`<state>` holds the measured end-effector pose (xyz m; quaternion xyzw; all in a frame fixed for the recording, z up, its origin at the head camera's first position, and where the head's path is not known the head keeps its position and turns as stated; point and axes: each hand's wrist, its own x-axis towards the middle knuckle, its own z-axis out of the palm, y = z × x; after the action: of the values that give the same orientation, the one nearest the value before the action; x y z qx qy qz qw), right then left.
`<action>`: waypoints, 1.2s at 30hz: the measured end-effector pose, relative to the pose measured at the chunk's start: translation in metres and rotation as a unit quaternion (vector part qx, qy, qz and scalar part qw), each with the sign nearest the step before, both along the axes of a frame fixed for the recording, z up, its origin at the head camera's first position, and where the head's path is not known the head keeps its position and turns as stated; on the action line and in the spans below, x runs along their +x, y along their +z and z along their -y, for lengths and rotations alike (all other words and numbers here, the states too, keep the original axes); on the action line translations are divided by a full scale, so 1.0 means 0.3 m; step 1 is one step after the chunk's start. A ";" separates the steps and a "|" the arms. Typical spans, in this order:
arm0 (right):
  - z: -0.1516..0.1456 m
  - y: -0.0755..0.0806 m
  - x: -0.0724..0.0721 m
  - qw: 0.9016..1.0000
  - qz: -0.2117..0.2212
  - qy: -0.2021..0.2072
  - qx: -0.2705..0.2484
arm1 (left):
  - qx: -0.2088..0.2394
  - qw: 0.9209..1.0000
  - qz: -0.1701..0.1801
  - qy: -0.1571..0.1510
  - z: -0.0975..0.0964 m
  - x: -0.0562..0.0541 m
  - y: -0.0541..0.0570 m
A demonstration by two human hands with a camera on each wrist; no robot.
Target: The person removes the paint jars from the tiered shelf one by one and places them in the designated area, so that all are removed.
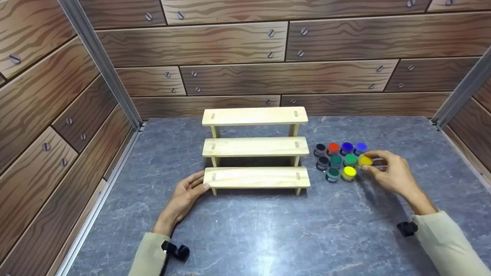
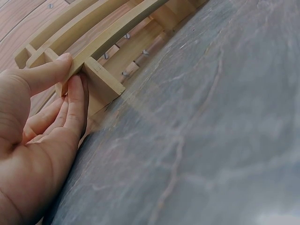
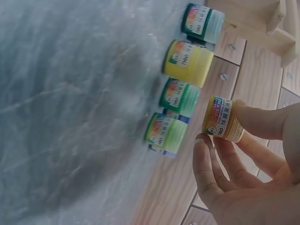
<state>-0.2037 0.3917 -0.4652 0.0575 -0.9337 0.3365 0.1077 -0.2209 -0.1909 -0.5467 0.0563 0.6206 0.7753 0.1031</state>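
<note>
A pale wooden three-step stand (image 1: 256, 177) stands on the grey marbled table. My left hand (image 1: 183, 200) grips the left end of its lowest step, thumb on the front edge and fingers under the board beside the leg (image 2: 104, 79). To the right of the stand, my right hand (image 1: 393, 175) pinches a dark-yellow paint jar (image 3: 219, 117) between thumb and fingers. In the right wrist view this jar is tilted and held above the table. Just left of it are a bright yellow jar (image 1: 349, 173), a green jar (image 1: 350, 160) and a dark green jar (image 1: 332, 174).
Further jars stand close by in the cluster: red (image 1: 333, 148), dark blue (image 1: 346, 148), violet-blue (image 1: 360, 148) and black (image 1: 320, 149) among them. Wood-patterned panels (image 1: 238, 44) rise behind the table and along both sides, with metal rails (image 1: 103, 61) at the corners.
</note>
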 end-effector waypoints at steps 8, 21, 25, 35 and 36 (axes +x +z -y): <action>-0.017 -0.028 -0.017 0.999 0.038 0.003 0.007 | 0.006 1.000 -0.001 0.004 -0.003 0.001 0.002; -0.019 -0.058 -0.040 0.996 0.086 0.014 0.017 | 0.008 1.000 -0.003 0.000 0.000 0.001 0.002; -0.023 -0.058 -0.040 0.996 0.088 0.014 0.020 | 0.007 1.000 -0.007 -0.002 0.000 0.000 0.006; -0.023 -0.065 -0.039 0.994 0.108 0.009 0.022 | 0.010 1.000 0.001 0.002 -0.004 -0.003 0.002; -0.022 -0.063 -0.040 0.994 0.110 0.011 0.022 | 0.010 1.000 0.004 0.001 -0.002 -0.003 0.005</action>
<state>-0.2156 0.3982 -0.4843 0.0326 -0.9465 0.3209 -0.0010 -0.2219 -0.1903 -0.5453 0.0535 0.6125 0.7817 0.1046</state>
